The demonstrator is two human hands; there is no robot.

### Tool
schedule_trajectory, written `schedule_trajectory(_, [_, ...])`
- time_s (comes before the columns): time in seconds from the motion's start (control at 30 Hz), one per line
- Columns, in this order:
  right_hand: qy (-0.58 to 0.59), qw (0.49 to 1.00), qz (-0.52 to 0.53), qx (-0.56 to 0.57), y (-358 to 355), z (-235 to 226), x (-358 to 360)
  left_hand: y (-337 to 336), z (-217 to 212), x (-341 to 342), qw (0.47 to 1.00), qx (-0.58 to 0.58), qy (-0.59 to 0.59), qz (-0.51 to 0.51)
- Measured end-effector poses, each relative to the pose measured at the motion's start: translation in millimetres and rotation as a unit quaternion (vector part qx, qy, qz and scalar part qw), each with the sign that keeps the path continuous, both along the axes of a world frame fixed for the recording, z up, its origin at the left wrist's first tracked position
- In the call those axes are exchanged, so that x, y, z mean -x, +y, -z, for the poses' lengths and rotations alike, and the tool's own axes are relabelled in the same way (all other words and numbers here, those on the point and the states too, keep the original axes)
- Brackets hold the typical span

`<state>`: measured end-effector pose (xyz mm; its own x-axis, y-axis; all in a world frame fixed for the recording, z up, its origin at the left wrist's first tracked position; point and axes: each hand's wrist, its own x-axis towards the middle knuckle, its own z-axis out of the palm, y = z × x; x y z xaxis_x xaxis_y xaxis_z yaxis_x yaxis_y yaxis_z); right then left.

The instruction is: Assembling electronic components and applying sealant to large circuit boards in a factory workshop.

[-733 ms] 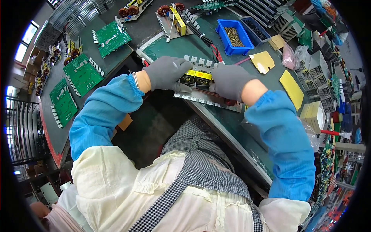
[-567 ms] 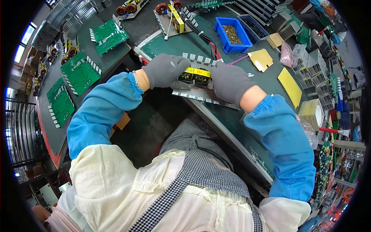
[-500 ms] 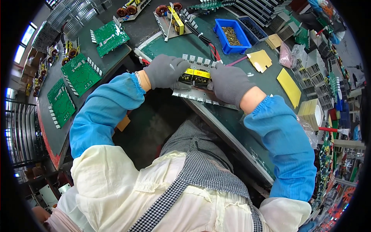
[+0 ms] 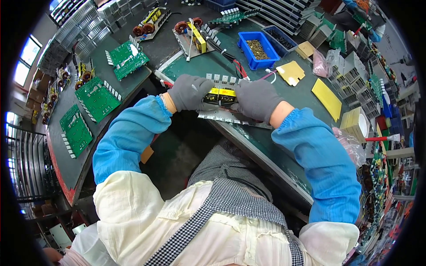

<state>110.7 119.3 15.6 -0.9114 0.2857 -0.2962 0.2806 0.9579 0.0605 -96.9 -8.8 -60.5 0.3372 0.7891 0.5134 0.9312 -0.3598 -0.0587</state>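
My left hand (image 4: 191, 91), in a grey glove, is closed around the left end of a circuit board (image 4: 218, 115). My right hand (image 4: 258, 100), gloved alike, grips the right end with fingers bent over it. Between the hands sits a yellow-taped transformer (image 4: 222, 92) with a dark core. White-topped metal tabs stand along the board's far and near edges. The board hangs partly past the near edge of the green workbench (image 4: 284, 153). My fingertips and the board's underside are hidden.
Beyond the board stand a blue bin (image 4: 258, 49) of brass-coloured screws and a bin (image 4: 280, 38) of dark parts. To the right lie a yellow sheet (image 4: 327, 99) and finned heatsinks (image 4: 353, 74). Several green circuit boards (image 4: 98, 98) rest on the left bench.
My right hand has shifted left, nearer to my left hand, covering more of the transformer. Both hands still hold the board. The whole view has shifted slightly.
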Motion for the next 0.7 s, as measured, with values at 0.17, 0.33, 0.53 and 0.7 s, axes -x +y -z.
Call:
schedule_trajectory(0.17, [0.037, 0.998, -0.021, 0.041, 12, -5, -11, 1, -18, -5, 0.996, 0.091, -0.006, -0.012])
schedule_trajectory(0.33, [0.057, 0.996, -0.027, 0.06, 22, -10, -24, 12, -48, -28, 0.98, 0.191, 0.031, -0.056])
schedule_trajectory(0.53, [0.033, 0.998, -0.004, 0.044, 16, -5, -24, 17, -28, -26, 0.98, 0.186, 0.05, -0.053])
schedule_trajectory(0.7, [0.052, 0.997, -0.033, 0.051, 26, -3, -25, 20, -31, -30, 0.975, 0.205, 0.049, -0.068])
